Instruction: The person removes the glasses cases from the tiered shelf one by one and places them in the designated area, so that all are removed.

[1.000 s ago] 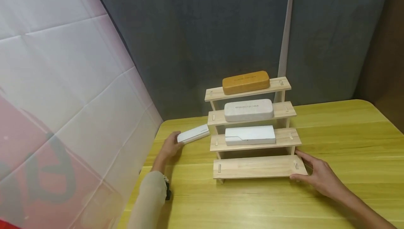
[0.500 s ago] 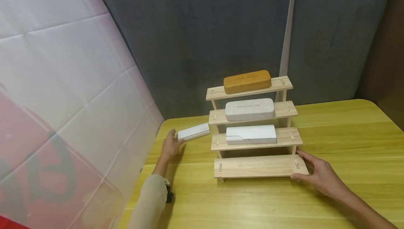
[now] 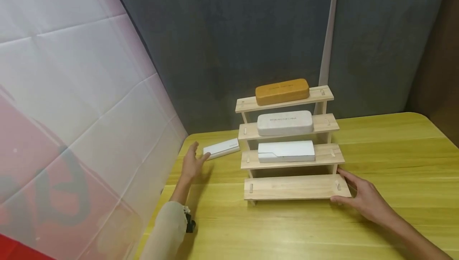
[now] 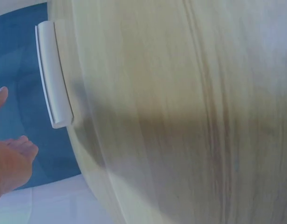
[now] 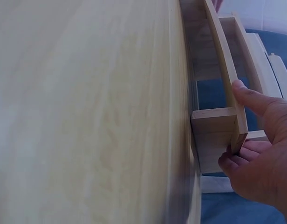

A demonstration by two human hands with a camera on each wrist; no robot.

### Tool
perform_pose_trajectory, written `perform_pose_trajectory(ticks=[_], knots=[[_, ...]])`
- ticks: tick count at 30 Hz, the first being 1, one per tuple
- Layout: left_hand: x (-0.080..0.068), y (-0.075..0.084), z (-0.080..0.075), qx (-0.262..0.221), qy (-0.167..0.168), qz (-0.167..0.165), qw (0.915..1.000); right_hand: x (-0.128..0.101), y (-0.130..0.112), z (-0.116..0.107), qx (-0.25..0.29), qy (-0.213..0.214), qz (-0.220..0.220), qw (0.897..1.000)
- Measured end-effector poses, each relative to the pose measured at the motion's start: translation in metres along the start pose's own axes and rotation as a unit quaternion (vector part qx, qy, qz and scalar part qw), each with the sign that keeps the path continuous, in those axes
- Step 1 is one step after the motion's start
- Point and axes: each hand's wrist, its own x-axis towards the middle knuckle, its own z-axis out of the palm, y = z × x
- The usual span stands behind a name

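A yellow wood-grain table [image 3: 287,228] with rounded corners backs onto dark grey cloth [image 3: 233,45]; a white sheet with red print [image 3: 79,77] slopes along its left side. On the table, a slim white case [image 3: 221,147] lies just beside the left hand [image 3: 192,166], whose fingers are spread and hold nothing. The right hand [image 3: 367,199] grips the right end of the lowest shelf [image 3: 292,188] on a tiered wooden stand [image 3: 248,131] bearing three cases [image 3: 285,123]
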Motion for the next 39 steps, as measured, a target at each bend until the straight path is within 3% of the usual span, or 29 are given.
perform_pose_trajectory(ticks=[20,39], knots=[[-0.018,0.033,0.008,-0.028,0.015,0.043,0.9986,0.001,0.003,-0.002,0.025,-0.008,0.001,1.0],[-0.043,0.064,0.011,-0.066,0.003,0.092,0.9936,0.01,0.0,-0.012,0.072,0.032,0.015,0.997]])
